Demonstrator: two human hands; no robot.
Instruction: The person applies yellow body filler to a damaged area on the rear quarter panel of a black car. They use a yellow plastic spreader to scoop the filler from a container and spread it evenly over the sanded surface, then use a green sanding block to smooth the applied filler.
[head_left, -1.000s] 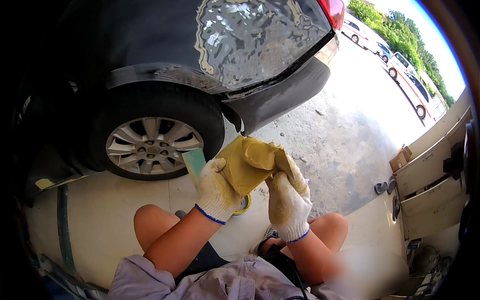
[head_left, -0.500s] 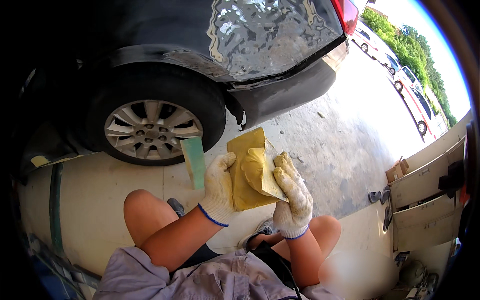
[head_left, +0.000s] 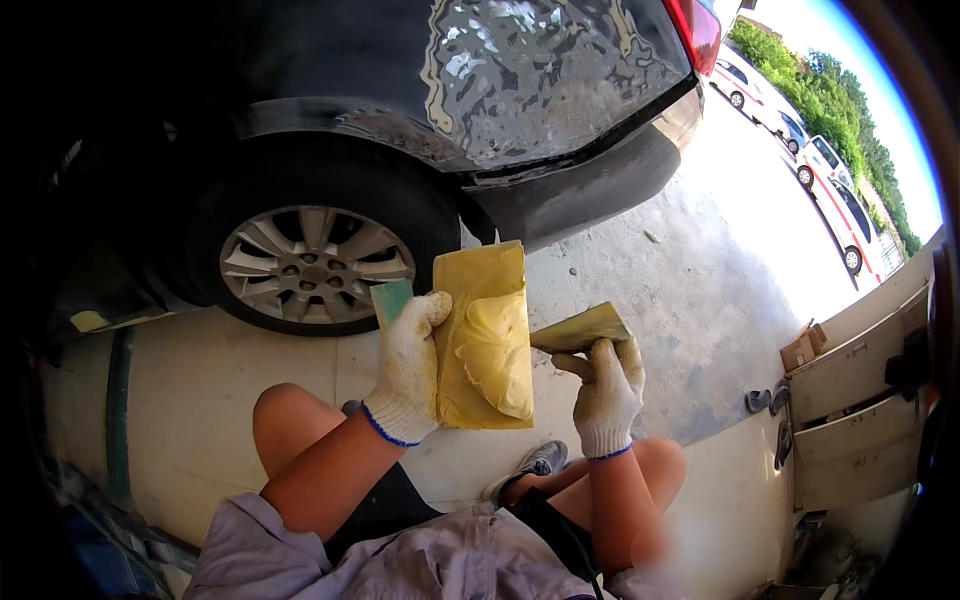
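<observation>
Left hand (head_left: 410, 345) clamps the board (head_left: 478, 268) by its left edge, seemingly leaving the face free for that putty (head_left: 494, 350), heaped from the middle toward the lower right corner; right hand (head_left: 606, 392) grips the spreader (head_left: 590, 325) from below, apparently keeping its left end free beside the board's right edge.

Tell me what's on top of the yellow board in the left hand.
A mound of yellow paste sits on the board, toward its lower right. The board's face beneath the mound is covered and can't be seen.
</observation>
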